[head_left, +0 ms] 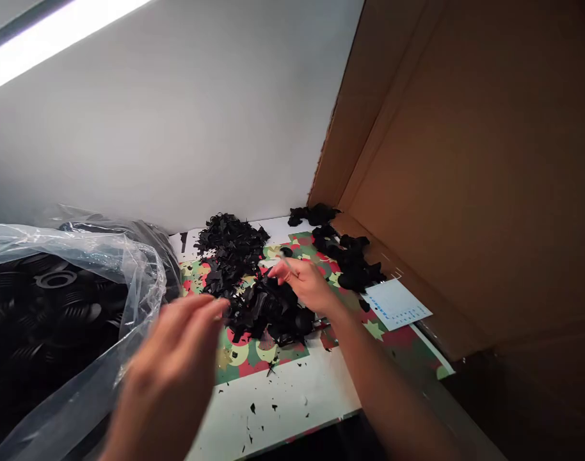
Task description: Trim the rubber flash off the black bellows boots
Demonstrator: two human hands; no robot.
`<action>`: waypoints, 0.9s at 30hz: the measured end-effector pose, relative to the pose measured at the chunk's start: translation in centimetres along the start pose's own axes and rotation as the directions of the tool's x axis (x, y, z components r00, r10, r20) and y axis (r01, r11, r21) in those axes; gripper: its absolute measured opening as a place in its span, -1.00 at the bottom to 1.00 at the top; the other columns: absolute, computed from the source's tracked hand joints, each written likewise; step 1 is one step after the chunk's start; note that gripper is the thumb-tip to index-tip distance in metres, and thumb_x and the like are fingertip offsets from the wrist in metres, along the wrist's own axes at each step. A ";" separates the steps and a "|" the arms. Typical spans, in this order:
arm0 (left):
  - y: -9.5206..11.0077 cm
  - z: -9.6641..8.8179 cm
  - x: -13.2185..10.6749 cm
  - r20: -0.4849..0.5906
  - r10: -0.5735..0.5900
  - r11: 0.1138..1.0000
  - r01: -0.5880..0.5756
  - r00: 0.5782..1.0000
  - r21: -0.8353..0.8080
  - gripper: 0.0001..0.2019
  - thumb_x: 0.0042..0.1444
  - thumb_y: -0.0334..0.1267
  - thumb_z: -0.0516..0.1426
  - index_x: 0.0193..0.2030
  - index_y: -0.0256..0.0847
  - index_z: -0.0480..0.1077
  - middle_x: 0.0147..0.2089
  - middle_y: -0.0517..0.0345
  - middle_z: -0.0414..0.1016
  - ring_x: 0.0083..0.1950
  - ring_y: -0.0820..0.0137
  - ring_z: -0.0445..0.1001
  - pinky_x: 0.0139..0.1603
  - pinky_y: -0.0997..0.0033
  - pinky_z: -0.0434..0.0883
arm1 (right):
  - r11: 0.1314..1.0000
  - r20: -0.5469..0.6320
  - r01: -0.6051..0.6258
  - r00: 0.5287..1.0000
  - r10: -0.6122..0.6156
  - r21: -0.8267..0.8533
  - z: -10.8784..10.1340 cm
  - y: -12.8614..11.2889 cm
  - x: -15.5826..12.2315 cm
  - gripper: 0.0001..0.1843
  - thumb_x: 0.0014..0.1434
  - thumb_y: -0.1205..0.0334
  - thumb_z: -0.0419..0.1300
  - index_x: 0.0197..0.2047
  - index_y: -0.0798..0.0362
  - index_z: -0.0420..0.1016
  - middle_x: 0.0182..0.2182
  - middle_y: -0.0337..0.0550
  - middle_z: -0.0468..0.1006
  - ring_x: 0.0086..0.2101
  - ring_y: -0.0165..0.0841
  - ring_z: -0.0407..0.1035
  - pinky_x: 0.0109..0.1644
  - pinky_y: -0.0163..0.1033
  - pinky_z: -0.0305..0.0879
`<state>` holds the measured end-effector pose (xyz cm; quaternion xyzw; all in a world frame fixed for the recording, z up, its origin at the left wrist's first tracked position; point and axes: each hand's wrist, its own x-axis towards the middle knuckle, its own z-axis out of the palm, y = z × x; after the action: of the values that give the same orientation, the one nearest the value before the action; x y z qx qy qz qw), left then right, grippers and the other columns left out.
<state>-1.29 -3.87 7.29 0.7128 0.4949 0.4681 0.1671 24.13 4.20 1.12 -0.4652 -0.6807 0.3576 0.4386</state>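
Note:
A heap of black rubber scraps and small black parts lies on a patterned red, green and cream mat on a white table. My right hand reaches over the heap, fingers pinched on a thin pale tool-like thing next to a small black round part. My left hand hovers blurred near the heap's left edge, fingers together and pointing at the scraps; what it holds, if anything, does not show.
A clear plastic bag full of black ribbed rubber rings sits at the left. A second row of black pieces lies along a brown cardboard wall on the right. A white printed card rests beside them. Black specks dot the table's front.

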 end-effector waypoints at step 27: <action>-3.6 7.3 2.8 0.256 -0.371 0.760 0.450 0.893 -0.468 -0.67 0.04 0.00 0.32 -0.11 -0.11 0.64 -0.20 0.08 0.66 -0.18 0.24 0.56 -0.17 0.34 0.47 | 0.919 -0.330 0.135 0.944 -0.006 0.369 1.8 -1.3 -0.5 -0.71 0.26 -0.06 0.28 -0.28 -0.01 0.45 -0.20 -0.12 0.62 -0.21 -0.25 0.62 -0.09 -0.11 0.56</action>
<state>3.00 1.86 2.52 0.5478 0.4818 0.4808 0.4865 22.08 3.14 1.51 -0.3965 -0.5322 0.3878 0.6396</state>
